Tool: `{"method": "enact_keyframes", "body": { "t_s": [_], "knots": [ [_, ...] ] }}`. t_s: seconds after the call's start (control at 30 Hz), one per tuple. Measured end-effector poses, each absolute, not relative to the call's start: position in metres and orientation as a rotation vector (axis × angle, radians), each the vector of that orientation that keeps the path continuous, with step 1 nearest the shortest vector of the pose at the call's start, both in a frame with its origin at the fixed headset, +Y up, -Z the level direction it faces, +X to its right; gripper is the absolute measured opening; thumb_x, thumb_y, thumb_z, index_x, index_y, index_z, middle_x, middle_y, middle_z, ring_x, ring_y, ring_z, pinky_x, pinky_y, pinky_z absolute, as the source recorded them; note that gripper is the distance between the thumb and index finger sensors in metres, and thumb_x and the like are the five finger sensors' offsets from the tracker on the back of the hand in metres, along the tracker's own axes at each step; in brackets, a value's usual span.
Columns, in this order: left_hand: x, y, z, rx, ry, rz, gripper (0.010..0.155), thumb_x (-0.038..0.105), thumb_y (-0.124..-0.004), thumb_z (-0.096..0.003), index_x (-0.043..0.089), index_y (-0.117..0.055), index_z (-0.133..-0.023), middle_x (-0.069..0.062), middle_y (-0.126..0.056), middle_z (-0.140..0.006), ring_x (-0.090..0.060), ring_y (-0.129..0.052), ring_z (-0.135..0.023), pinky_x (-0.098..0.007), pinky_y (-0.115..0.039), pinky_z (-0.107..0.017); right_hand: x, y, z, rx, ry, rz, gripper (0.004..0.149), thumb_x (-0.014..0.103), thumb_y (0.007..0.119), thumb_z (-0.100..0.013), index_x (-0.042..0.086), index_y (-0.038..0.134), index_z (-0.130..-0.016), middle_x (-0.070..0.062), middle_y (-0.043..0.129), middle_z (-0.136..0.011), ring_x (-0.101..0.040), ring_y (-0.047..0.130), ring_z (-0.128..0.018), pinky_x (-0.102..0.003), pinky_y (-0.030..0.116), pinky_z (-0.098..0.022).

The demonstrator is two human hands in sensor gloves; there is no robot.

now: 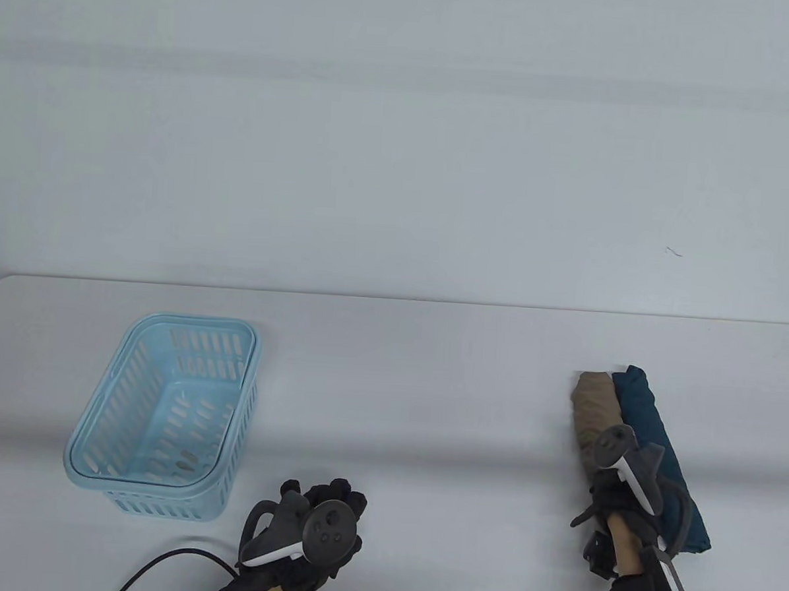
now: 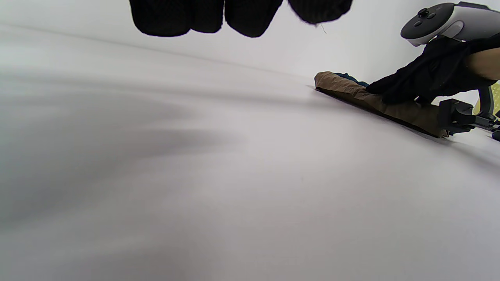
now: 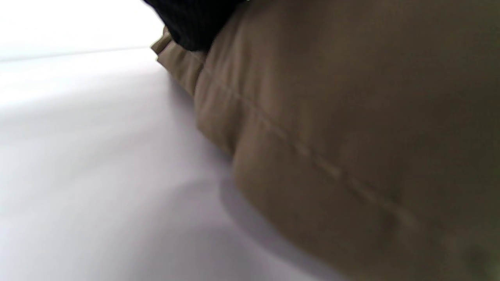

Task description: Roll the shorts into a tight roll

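Table view. A tan fabric roll of shorts (image 1: pixel 592 415) lies on the right part of the pale grey worktop (image 1: pixel 416 389), long axis running away from the person and leaning slightly left; it touches a dark teal fabric roll (image 1: pixel 651 441) along its right side. Both rolls sit well inside the worktop's far edge, with open surface between them and the light blue slotted plastic basket (image 1: pixel 163 415) at the left. The right hand (image 1: pixel 612 495), gloved in black, rests on the near half of the tan roll; its tracker hides the fingers. The left hand (image 1: pixel 319 526) sits near the front edge, just right of the basket and well apart from the rolls, fingers loosely curled and holding nothing. A black cable (image 1: pixel 169 561) trails from it.

Left wrist view. The tan roll (image 2: pixel 351 91) lies low and creased; the right hand's fingers (image 2: pixel 394 90) extend flat onto its top, pressing rather than gripping. Broad bare worktop (image 2: pixel 195 175) fills the foreground. The left fingertips (image 2: pixel 242 17) hang free above it.

Right wrist view. Blurred tan cloth (image 3: pixel 351 136) with a stitched seam fills the frame, resting on the worktop (image 3: pixel 97 156); a gloved fingertip (image 3: pixel 195 23) touches its upper surface.
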State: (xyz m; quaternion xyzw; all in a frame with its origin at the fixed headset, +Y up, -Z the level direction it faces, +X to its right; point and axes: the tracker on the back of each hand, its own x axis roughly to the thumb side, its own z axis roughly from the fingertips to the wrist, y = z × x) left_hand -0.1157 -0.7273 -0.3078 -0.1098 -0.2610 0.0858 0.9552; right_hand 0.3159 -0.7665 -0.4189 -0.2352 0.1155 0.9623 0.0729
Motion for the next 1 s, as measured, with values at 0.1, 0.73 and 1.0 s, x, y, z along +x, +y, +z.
{"method": "enact_keyframes", "body": {
  "t_s": [0.1, 0.73, 1.0],
  "knots": [
    [-0.115, -0.728, -0.308, -0.230, -0.534, 0.171, 0.064, 0.036, -0.058, -0.0539, 0.005, -0.048, -0.109, -0.030, -0.044, -0.115, -0.055, -0.055, -0.104, -0.081, -0.029, -0.063, 0.319, -0.765, -0.415, -0.643, 0.354, 2.874, 0.061, 0.032, 0.065, -0.052, 0.023, 0.040, -0.107, -0.023, 0.039, -0.111, -0.046, 0.058, -0.092, -0.056, 0.057, -0.066],
    [-0.114, -0.711, -0.305, -0.131, -0.497, 0.186, 0.065, 0.037, -0.058, -0.0541, 0.008, -0.045, -0.110, -0.026, -0.040, -0.118, -0.055, -0.052, -0.107, -0.081, -0.030, -0.063, 0.193, -0.646, -0.331, 0.290, -0.219, 2.831, 0.068, 0.038, 0.064, -0.053, 0.020, 0.034, -0.111, -0.017, 0.029, -0.117, -0.046, 0.028, -0.107, -0.071, 0.032, -0.071],
    [-0.119, -0.712, -0.309, -0.130, -0.483, 0.193, 0.065, 0.037, -0.058, -0.0541, 0.007, -0.045, -0.110, -0.027, -0.040, -0.117, -0.055, -0.052, -0.106, -0.081, -0.030, -0.063, 0.167, -0.707, -0.317, 0.393, 0.065, 2.885, 0.068, 0.038, 0.064, -0.052, 0.019, 0.035, -0.111, -0.017, 0.030, -0.117, -0.047, 0.029, -0.106, -0.072, 0.031, -0.070]
  ]
}}
